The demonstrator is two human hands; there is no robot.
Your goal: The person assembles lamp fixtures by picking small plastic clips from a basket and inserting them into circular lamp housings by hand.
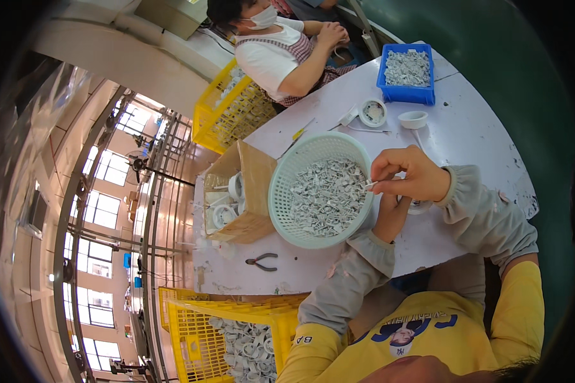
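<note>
My right hand is closed in a pinch on a small white plastic part, at the right rim of a pale green round basket. Many small grey-white parts fill the basket's bottom. Just below it, my left hand is partly covered by the right one, and its fingers are mostly hidden. A white round piece shows in part beside the left hand, under my right wrist; whether the left hand holds it I cannot tell.
On the white table are a cardboard box with white fittings, pliers, a white round fitting, a white cup-shaped fitting and a blue bin of small parts. Yellow crates stand beside it. A masked person sits across.
</note>
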